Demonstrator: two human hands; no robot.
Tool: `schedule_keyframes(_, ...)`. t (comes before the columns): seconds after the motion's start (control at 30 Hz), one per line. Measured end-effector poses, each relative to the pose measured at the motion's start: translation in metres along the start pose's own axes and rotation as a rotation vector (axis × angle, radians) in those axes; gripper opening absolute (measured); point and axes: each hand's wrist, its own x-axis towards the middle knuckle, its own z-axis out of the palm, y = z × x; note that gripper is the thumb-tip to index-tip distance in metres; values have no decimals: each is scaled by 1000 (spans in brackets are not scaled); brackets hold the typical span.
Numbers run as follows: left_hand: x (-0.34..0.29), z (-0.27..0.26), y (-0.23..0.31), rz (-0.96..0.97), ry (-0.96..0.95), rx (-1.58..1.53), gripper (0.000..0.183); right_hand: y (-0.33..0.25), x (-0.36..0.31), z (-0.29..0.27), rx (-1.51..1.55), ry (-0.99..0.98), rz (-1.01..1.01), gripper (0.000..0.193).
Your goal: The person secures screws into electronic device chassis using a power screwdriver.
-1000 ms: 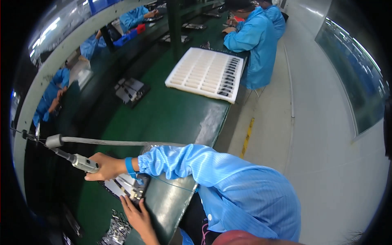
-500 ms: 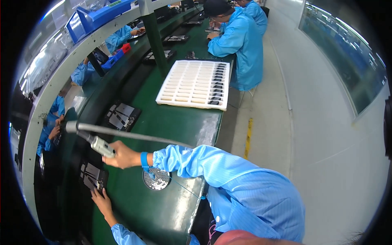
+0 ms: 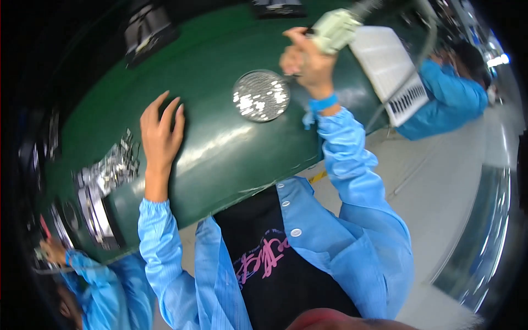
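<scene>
My right hand is wrapped round a pale green electric screwdriver trailing a thick grey cable; motion blurs it. The tool's thin tip, partly hidden by my fingers, points toward the right rim of a round dish with a shiny, dotted surface. I cannot tell whether it touches. A blue wrist strap circles my right wrist. My left hand holds nothing, fingers apart, over the green bench left of the dish. Beyond it, at the upper left, lies a dark flat device with its inside exposed.
Loose silvery metal pieces are heaped to my left, beside more flat devices. A white slotted tray with a row of black parts stands right. Co-workers in blue sit at both sides, a person right and a sleeve lower left.
The view has swung round toward my body. My left hand has come off the device and back over the bench. My right hand has brought the electric screwdriver to the dish.
</scene>
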Motion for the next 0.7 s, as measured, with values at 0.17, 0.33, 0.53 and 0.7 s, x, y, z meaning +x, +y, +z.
schedule_keyframes(0.17,-17,-3,-11,-112,-9,-61,18,13,-21,11,120,-76,71,11)
schedule_keyframes(0.33,-26,6,-10,-111,-11,-103,17,22,-34,25,-77,-170,109,16)
schedule_keyframes(0.53,-24,8,-8,-124,-12,-117,16,32,-31,26,-54,-176,95,16)
schedule_keyframes(0.7,-25,8,-13,-140,-64,-95,17,43,-26,23,-16,-152,81,15)
